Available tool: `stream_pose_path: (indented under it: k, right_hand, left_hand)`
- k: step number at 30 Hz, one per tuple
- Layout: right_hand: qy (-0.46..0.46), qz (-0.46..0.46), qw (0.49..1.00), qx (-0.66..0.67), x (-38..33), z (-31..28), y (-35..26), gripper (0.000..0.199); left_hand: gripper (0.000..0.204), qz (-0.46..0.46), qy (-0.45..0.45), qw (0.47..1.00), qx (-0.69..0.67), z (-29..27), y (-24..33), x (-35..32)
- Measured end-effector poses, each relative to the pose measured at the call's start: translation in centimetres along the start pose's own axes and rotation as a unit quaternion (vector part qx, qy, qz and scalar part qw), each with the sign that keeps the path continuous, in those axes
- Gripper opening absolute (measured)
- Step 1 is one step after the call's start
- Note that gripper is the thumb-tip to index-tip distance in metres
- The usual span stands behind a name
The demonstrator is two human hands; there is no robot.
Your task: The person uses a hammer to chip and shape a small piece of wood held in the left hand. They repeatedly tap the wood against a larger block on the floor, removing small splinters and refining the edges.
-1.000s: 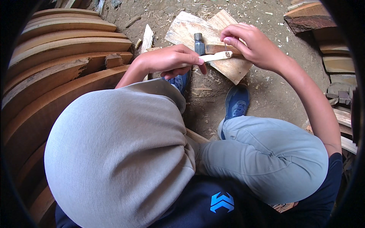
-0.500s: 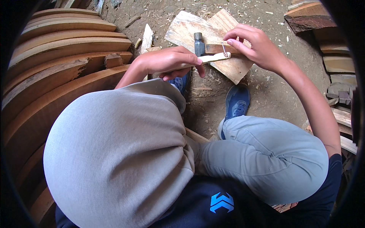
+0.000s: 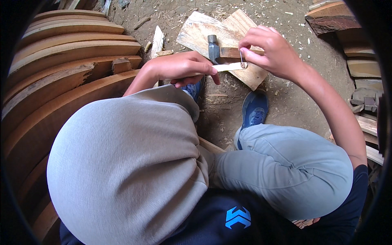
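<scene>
My left hand (image 3: 185,67) is closed around a thin pale strip of wood (image 3: 230,67), whose rounded end points to the right. At that end stands a nail (image 3: 241,57), roughly upright, with its lower tip at a small dark spot in the wood. My right hand (image 3: 265,47) pinches the nail's upper part between thumb and fingers. Behind the strip, a hammer (image 3: 213,49) with a dark metal head and brown wooden handle lies on a flat pale board (image 3: 200,32); my right hand hides part of its handle.
Long curved planks (image 3: 77,45) are stacked along the left. More cut timber (image 3: 332,18) lies at the right edge. Wood chips are strewn over the dirt floor (image 3: 281,98). My blue shoes (image 3: 254,112) rest just below the board.
My right hand has shifted slightly, and its fingers now close on the nail, which stands more upright. The strip's end has dipped a little; my left hand stays nearly still.
</scene>
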State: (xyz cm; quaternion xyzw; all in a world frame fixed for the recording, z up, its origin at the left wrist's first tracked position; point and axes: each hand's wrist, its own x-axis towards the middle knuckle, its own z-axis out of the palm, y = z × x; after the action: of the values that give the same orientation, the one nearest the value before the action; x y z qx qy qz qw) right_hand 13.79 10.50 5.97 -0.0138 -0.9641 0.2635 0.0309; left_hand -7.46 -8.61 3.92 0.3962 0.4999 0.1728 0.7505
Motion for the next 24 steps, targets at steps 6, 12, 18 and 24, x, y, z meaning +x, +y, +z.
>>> stream_pose_path:
  k: [6, 12, 18, 24]
  right_hand:
    - [-0.004, 0.101, 0.994, 0.045, -0.4, 0.2, 0.4, 0.031]
    - [-0.120, 0.097, 0.983, -0.096, -3.0, 1.2, 0.9, 0.040]
    - [-0.110, 0.072, 0.987, -0.096, -3.8, 2.2, 2.2, 0.042]
    - [-0.090, 0.046, 0.989, -0.106, -3.8, 2.7, 2.5, 0.036]
  left_hand:
    - [0.043, 0.014, 0.013, 1.000, -0.012, -1.2, -0.9, -1.1]
    - [0.034, 0.028, 0.122, 0.990, -0.062, -2.6, -2.6, -3.5]
    - [0.042, 0.006, 0.218, 0.973, 0.074, -5.6, -4.2, -4.3]
    - [0.046, 0.008, 0.305, 0.945, 0.122, -6.7, -8.4, -3.8]
